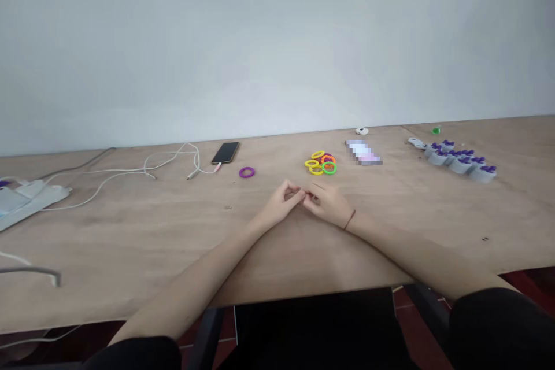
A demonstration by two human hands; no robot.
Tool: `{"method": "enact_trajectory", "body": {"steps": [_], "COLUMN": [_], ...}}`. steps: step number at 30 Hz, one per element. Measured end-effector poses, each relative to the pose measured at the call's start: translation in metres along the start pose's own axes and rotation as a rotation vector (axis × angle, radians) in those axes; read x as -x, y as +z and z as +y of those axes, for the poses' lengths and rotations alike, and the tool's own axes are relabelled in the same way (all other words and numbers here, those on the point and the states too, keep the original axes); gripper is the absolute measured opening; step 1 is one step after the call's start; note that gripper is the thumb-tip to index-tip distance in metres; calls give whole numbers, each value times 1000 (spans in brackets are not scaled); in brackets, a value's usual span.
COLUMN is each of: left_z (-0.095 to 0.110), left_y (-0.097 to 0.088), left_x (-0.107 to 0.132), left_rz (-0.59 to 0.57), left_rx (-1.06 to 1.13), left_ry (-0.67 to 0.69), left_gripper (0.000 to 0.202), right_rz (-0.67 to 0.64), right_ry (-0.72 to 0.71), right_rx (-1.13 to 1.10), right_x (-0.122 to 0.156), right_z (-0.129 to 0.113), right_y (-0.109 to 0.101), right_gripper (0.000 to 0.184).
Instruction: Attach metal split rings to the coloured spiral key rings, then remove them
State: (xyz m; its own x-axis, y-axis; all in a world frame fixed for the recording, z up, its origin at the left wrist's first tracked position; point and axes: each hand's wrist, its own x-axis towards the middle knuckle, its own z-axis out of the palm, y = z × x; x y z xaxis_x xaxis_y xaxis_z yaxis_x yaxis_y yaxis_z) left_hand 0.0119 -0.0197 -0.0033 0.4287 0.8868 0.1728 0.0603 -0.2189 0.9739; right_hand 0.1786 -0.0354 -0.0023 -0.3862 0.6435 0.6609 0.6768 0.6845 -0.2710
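My left hand (282, 203) and my right hand (328, 202) meet over the wooden table, fingertips touching. Thumbs and fingers are pinched together on both. Whatever they hold, if anything, is too small and hidden to make out. A thin dark red string circles my right wrist. Just beyond my hands lies a loose pile of coil hair ties (328, 168) in yellow, orange, green and purple, partly overlapping. One purple coil hair tie (247, 177) lies apart, to the left of the pile.
A dark phone (226, 152) has a white cable (173, 153) plugged in. A second phone (363, 152), its screen blurred, lies right of the pile. White cups with purple tops (459, 164) stand farther right. A power strip (34, 199) lies at left. The table (151, 254) meets a wall behind.
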Motion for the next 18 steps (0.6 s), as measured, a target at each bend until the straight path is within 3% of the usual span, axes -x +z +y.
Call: {"method": "enact_trajectory", "body": {"steps": [4, 13, 18], "left_z": [1, -2, 11], "left_y": [0, -3, -24], "left_x": [-2, -7, -6], "left_rz": [0, 98, 227], "left_rx": [45, -131, -341], "left_ry": [-28, 77, 132], "left_gripper": [27, 6, 10], "right_rz": [31, 30, 2], "right_ry": [20, 56, 177], "right_rx": [33, 113, 22], "right_x": [0, -1, -12], "right_z": [-2, -6, -3], "right_y": [1, 14, 26], "right_gripper": [14, 13, 16]}}
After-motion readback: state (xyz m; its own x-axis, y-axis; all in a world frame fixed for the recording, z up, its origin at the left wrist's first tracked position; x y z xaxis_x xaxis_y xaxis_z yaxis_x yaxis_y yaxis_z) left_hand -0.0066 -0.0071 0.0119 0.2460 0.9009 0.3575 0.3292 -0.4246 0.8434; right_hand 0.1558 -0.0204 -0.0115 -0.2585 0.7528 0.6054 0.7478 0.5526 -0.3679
